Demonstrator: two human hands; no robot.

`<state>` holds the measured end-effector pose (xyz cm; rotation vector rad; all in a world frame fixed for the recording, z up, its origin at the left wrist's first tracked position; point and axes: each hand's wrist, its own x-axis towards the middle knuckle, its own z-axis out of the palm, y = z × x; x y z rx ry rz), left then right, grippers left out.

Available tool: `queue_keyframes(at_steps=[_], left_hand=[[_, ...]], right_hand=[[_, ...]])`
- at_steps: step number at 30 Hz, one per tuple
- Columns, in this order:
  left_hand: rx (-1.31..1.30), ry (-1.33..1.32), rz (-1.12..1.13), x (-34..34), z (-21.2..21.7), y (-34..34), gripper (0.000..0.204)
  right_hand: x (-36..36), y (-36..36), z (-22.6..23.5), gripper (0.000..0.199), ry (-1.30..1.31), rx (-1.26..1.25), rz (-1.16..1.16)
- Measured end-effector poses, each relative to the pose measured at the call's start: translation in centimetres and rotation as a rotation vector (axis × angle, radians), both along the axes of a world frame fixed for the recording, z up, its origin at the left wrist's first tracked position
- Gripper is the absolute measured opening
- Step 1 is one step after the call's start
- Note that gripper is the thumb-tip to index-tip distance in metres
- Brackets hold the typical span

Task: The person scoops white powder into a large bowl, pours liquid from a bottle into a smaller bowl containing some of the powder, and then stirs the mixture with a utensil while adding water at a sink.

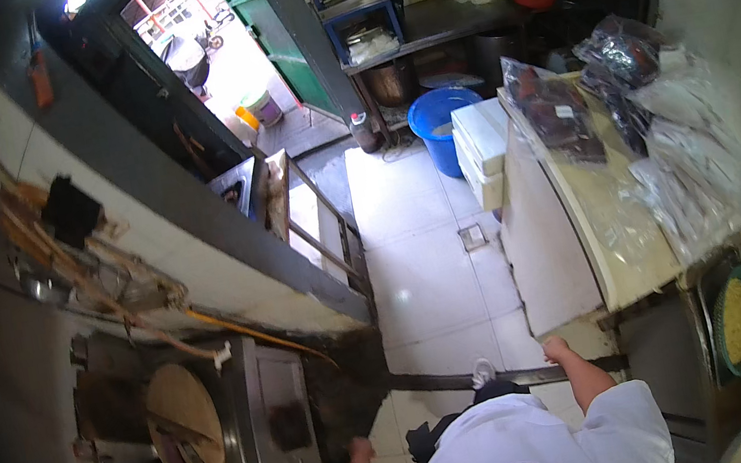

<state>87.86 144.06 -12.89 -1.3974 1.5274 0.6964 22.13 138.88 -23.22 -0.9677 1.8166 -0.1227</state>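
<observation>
Both arms hang at my sides, bent a little, above the tiled floor [429,295]. My right hand [557,350] is curled into a loose fist with nothing showing in it. It is nearest the front corner of the pale cabinet [548,252]; I cannot tell whether they touch. Lower down, my left hand [360,449] is also curled, small and dim, with no object visible in it. To its left stands the steel stove counter [270,422], apart from the hand. A shoe [483,372] shows below me, beside a dark floor strip [519,375].
Left, a round wooden board [185,426] bears a knife-like tool. Plastic-wrapped packages [556,115] cover the cabinet top. A blue bucket [441,143] and white boxes [481,136] stand ahead, near an open green door [271,29]. A basket of yellow food [739,323] lies right.
</observation>
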Motion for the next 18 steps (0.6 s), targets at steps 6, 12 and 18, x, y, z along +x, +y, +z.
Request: queue_keyframes(at_steps=[6, 12, 18], left_hand=[[-0.052, 0.133, 0.611, -3.4, 0.8, 1.0, 0.028], [-0.093, 0.275, 0.847, -6.7, -3.2, -19.2, 0.022], [-0.305, 0.432, 0.974, -7.1, -5.0, -54.4, 0.023]], right_hand=[[6.1, -22.4, 7.7, 0.025, 0.113, -0.390, 0.104], [4.5, -36.3, 7.4, 0.026, 0.206, -0.350, 0.133], [1.5, -43.6, 6.9, 0.025, 0.433, -0.027, 0.079]])
